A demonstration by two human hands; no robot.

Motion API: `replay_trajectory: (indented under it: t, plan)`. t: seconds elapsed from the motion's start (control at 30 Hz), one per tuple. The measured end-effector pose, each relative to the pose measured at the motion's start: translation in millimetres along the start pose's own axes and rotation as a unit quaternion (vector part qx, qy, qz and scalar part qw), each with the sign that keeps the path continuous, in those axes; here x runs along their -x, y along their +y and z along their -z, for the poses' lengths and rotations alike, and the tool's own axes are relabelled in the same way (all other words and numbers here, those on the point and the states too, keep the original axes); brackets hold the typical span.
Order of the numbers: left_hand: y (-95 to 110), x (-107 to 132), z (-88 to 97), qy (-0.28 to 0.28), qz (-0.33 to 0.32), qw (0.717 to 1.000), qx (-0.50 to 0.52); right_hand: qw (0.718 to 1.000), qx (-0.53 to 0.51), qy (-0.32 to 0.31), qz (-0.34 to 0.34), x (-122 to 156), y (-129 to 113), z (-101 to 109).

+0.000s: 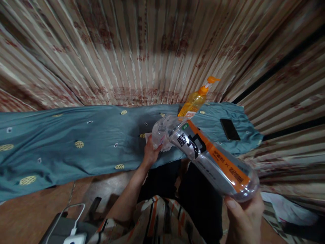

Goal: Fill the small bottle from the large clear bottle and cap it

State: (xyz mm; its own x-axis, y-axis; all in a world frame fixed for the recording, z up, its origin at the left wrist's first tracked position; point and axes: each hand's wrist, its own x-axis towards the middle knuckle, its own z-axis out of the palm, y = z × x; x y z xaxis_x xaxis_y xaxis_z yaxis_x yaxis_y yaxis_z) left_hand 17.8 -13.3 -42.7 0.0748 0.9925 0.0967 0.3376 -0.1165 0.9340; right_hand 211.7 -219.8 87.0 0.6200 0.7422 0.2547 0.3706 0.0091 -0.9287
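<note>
My right hand (245, 215) is closed round the base of a large clear plastic bottle (210, 157) with a silver and orange label. The bottle lies tilted in the air, its neck end pointing up and left. My left hand (151, 153) grips a small clear plastic container (160, 130), whose exact kind I cannot make out. Some white tissue-like material (167, 146) shows beside those fingers. The two clear pieces meet or overlap in view; whether they touch is unclear. Just behind them stands a pump bottle (194, 101) of yellow-orange liquid with an orange pump head.
A teal patterned cloth (99, 135) covers the long narrow surface before me. Towards its right end lies a black phone (230, 129). Pleated curtains (132, 51) hang behind and to the right. At lower left, a white charger (75, 238) with a cable rests on a dark surface.
</note>
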Motion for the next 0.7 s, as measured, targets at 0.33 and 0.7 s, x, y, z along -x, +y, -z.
replay_trajectory:
  t: [0.33, 0.7]
  plan:
    - [-1.5, -1.2, 1.3, 0.011, 0.004, 1.000, -0.022, 0.999, -0.027, 0.012, -0.014, -1.9, -7.4, -3.9]
    - [-1.6, -1.6, 0.6, 0.017, -0.012, 1.000, -0.012, 0.999, -0.032, 0.001, -0.024, -5.0, -9.1, -6.3]
